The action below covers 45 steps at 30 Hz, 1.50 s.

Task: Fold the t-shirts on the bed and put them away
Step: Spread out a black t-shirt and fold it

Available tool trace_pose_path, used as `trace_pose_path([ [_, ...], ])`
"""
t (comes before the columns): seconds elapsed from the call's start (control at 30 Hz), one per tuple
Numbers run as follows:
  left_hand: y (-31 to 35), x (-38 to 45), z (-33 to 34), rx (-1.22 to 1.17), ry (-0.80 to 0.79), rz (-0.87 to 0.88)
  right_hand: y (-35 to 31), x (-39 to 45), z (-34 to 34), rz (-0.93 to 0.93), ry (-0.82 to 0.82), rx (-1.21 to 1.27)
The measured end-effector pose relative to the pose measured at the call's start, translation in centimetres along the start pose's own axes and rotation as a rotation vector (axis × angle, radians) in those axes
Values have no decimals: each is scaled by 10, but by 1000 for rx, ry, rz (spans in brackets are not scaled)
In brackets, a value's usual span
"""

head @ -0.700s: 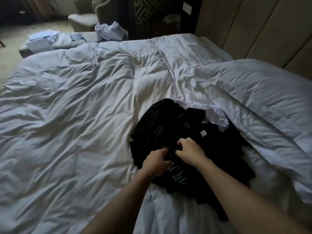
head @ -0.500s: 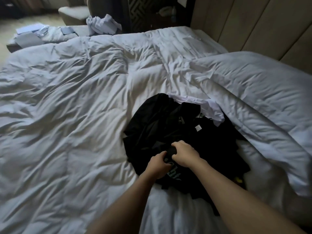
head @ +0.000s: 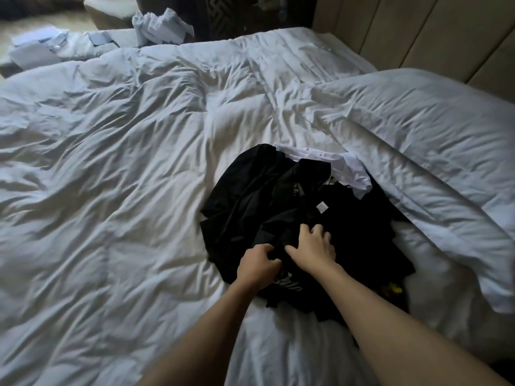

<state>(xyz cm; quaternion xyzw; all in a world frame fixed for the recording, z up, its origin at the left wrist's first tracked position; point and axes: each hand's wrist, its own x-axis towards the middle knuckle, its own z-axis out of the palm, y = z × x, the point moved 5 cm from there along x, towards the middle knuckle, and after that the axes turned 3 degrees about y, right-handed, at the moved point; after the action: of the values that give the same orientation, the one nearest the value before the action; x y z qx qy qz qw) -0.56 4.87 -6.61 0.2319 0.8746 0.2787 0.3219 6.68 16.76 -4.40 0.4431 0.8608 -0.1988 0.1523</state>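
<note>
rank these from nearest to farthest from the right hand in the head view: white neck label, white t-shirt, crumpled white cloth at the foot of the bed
1. white neck label, just beyond the right hand
2. white t-shirt, behind the black pile
3. crumpled white cloth, far end, left

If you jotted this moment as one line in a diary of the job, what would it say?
stage: sorting, nothing folded | left hand: grips black t-shirt pile | right hand: fingers spread on pile | white t-shirt: behind pile

- Both bare forearms reach forward, side by side.
- Left hand (head: 257,263) is knuckles-up, fingers curled under in a tight grip.
- Right hand (head: 313,247) lies just beside it, fingers spread and bent, thumb pointing toward the left.
</note>
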Motion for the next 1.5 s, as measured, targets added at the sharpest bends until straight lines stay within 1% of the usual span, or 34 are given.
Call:
trace_pose_path([
  [0.1, 2, 1, -12, 32, -10, 46, -2, 4, 1, 6, -65, 4],
  [0.17, 1, 1, -17, 47, -20, 65, -2, 5, 5, 39, -135, 52],
  [0.23, 0, 0, -22, 51, -19, 74, -2, 4, 7, 71, -166, 109],
  [0.3, -3, -2, -25, 37, -27, 71, -1, 5, 12, 123, -172, 246],
  [0.4, -12, -7, -30, 8, -27, 61, -1, 5, 19, 249, -192, 504],
  [0.53, -20, -12, -47, -49, 42, 66, -11, -6, 26, 334, -312, 742],
  [0.57, -21, -13, -51, -54, 47, 67, -15, -8, 26, 331, -347, 769],
  [0.63, -22, -14, -58, -69, 41, 65, -24, -5, 27, 306, -339, 781],
  [0.7, -23, -15, -63, -98, -7, 48, -39, -2, 19, 211, -279, 786],
  [0.77, -23, -19, -69, -145, -95, 13, -56, 2, 4, 49, -203, 731],
  [0.83, -22, -23, -73, -217, -196, -14, -79, -2, -17, -160, -183, 729],
  [0.93, -11, -31, -90, -249, -280, 9, -116, -23, -54, -460, -222, 727],
  [1.0, -2, -39, -108, -259, -330, 16, -134, -40, -75, -594, -293, 706],
  [1.07, -2, -48, -134, -305, -343, -15, -147, -58, -96, -680, -352, 703],
  [1.1, -4, -51, -148, -340, -318, -29, -152, -65, -107, -707, -373, 701],
  [1.13, -9, -52, -161, -394, -258, -38, -156, -72, -117, -736, -393, 703],
  [1.17, -16, -51, -175, -417, -130, -40, -162, -80, -127, -766, -416, 703],
  [1.23, -21, -57, -205, -395, 178, -22, -175, -90, -141, -808, -452, 694],
  [1.27, -21, -63, -214, -420, 275, 0, -183, -94, -146, -826, -456, 687],
  [1.33, -15, -72, -226, -575, 386, 81, -197, -100, -150, -860, -458, 683],
  [1.37, -13, -77, -231, -637, 405, 126, -204, -103, -149, -866, -457, 673],
  [1.43, -21, -83, -244, -712, 502, 191, -218, -110, -146, -879, -447, 657],
  [1.5, -42, -93, -263, -763, 702, 240, -229, -116, -143, -903, -424, 642],
])
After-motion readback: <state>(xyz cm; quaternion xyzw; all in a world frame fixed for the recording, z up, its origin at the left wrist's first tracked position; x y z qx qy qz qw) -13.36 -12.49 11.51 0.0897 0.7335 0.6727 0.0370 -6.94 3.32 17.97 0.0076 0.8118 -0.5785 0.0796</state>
